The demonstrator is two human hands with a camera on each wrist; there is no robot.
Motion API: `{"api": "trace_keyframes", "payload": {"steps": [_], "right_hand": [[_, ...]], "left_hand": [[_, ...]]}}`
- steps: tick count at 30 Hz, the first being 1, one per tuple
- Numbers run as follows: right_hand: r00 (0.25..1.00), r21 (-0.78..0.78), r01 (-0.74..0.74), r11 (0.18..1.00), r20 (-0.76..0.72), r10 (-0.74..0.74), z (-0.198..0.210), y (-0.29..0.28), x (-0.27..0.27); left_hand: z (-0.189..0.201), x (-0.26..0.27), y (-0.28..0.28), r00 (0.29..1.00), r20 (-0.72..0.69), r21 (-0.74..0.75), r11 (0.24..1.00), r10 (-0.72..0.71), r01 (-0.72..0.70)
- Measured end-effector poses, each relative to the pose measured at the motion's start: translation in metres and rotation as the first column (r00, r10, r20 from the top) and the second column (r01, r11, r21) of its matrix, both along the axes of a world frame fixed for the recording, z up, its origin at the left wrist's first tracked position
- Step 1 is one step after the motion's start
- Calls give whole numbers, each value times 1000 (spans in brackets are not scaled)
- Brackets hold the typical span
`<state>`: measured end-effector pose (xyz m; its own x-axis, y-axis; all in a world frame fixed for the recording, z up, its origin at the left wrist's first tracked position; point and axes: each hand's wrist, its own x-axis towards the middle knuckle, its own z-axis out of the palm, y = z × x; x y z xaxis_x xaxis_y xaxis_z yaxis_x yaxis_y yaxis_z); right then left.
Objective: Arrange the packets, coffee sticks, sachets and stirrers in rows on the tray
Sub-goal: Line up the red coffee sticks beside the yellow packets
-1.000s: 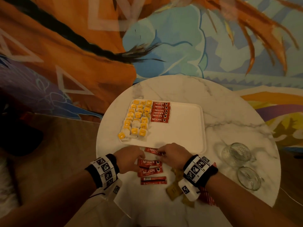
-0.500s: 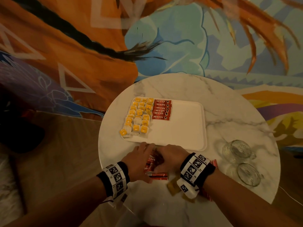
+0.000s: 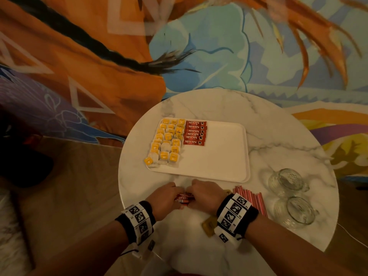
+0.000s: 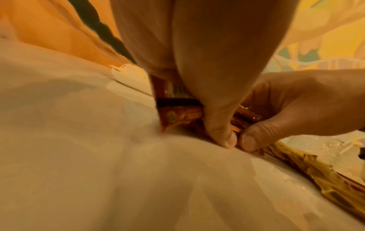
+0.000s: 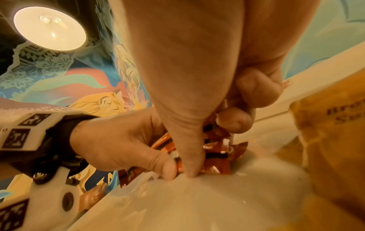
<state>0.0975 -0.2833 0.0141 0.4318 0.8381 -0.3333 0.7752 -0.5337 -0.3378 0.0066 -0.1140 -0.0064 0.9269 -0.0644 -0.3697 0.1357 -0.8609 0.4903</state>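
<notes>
A white tray (image 3: 219,156) lies on the round marble table (image 3: 268,120). Yellow tea packets (image 3: 167,142) fill its left side in rows, with a column of red coffee sticks (image 3: 195,133) beside them. In front of the tray my left hand (image 3: 169,196) and right hand (image 3: 201,194) together grip a gathered bunch of red coffee sticks (image 3: 184,198) against the tabletop. The wrist views show both thumbs and fingers pinching the bunch (image 4: 181,115) (image 5: 217,153). Red-and-white stirrers (image 3: 251,198) lie right of my right wrist. Brown sugar sachets (image 3: 208,226) lie under that wrist.
Two clear glass mugs (image 3: 286,181) (image 3: 296,211) stand at the table's right side. The tray's right half is bare. A painted wall rises behind the table, and a round lamp (image 5: 49,26) shows in the right wrist view.
The coffee sticks that lay spread on the table a second ago are now bunched together between both hands. The hands have closed in on each other.
</notes>
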Motion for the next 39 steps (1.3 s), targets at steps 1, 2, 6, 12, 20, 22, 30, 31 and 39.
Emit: {"api": "trace_keyframes", "payload": {"steps": [1,2,6,12,20,22,30,31,39], "right_hand": [[1000,1,-1,1000,7,1,0,1,-1],[1000,-6,-3,1000,8,3,-1,1,-1],[999,-20,27,999,-20,-27,0,4,3],[999,37,27,999,-25,-26,3,0,6],[975,85,216,973,-70,-210,14,-17,21],[966,119,252,960,-92,-242,16,-24,23],[915,138,389,911,-173,-364,16,-35,31],[909,145,404,903,-175,-379,17,-35,33],[876,186,472,862,-211,-434,23,-24,34]], "left_hand": [[0,1,0,1000,-2,-5,1000,6,-6],[0,2,1,1000,3,-10,1000,8,-8],[2,5,2,997,50,-63,996,62,-58],[-4,0,7,963,81,-190,952,259,-240],[5,0,18,966,18,-178,952,256,-249],[7,2,16,985,-18,-120,978,171,-172],[10,16,-9,997,-71,128,991,-25,34],[9,17,-10,997,-67,147,988,-44,54],[8,21,-22,960,-63,223,934,-272,279]]}}
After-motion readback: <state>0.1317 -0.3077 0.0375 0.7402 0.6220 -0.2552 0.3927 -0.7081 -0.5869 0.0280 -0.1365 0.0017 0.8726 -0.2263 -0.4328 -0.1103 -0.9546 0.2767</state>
